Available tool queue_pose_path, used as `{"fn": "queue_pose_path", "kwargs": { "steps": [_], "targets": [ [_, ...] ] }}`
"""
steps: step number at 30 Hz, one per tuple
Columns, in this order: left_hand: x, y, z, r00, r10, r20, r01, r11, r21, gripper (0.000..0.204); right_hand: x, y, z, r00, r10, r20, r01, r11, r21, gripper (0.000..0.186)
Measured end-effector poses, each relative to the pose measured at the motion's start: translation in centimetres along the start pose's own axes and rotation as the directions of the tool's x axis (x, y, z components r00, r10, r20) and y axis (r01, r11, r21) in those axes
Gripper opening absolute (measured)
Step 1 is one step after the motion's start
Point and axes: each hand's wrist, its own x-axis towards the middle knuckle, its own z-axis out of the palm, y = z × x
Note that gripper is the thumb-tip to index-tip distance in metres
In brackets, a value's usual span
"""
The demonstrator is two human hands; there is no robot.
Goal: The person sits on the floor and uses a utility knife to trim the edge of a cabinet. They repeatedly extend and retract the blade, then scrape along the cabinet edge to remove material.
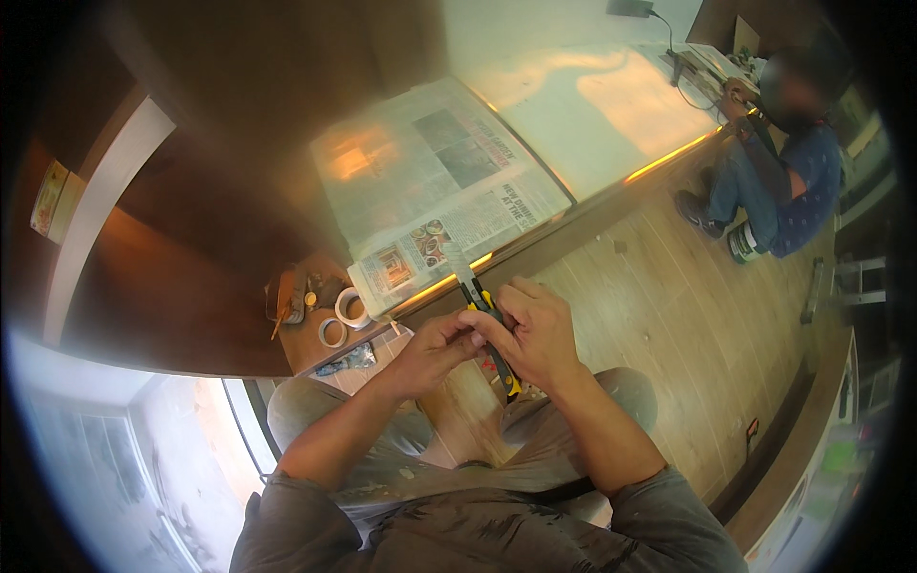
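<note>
In front of my lap, both my hands meet around a black-and-yellow utility knife (509, 380). Its long silver blade (459, 262) points away from me, over the near edge of the newspaper-covered bench. My right hand (538, 332) is closed on the handle, thumb and fingers pressed together. Against the knife's left side, my left hand (437, 355) is closed in a pinch, its fingertips touching the right hand's. The fingers hide the middle of the handle.
Newspaper (382, 181) covers the bench's left part. Tape rolls (352, 307) and a plastic packet (350, 360) lie left of my hands. At far right, a person (802, 191) sits working at the bench, beside a can (742, 243). A dark cable (675, 69) hangs by the wall.
</note>
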Motion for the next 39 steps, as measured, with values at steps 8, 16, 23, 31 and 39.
{"fn": "queue_pose_path", "kwargs": {
  "steps": [8, 16, 23, 31, 39],
  "targets": [
    [-0.1, -0.8, -0.4, 1.000, 0.017, -0.002, -0.017, 0.997, -0.078, 0.025, 0.4, -1.0, -0.3, 0.998, 0.063, -0.009, -0.061, 0.990, 0.129, 0.039],
    [0.1, -0.1, 0.2, 1.000, -0.017, -0.012, 0.016, 0.995, -0.099, 0.031, 0.0, -0.2, -0.2, 0.995, 0.071, 0.064, -0.074, 0.996, 0.042, 0.042],
    [-0.1, 0.0, 0.0, 0.999, -0.015, -0.033, 0.014, 1.000, -0.014, 0.031, 0.2, -0.6, -0.8, 0.995, 0.062, 0.075, -0.068, 0.995, 0.079, 0.046],
    [-0.1, -0.3, -0.1, 1.000, 0.028, -0.014, -0.028, 0.998, -0.054, 0.030, 0.0, 0.1, -0.5, 0.997, 0.020, 0.072, -0.023, 0.999, 0.048, 0.042],
    [0.1, 0.5, 0.3, 0.998, 0.025, -0.051, -0.024, 1.000, 0.010, 0.032, 0.3, -0.8, -0.8, 0.994, 0.091, 0.061, -0.096, 0.992, 0.084, 0.047]
  ]
}}
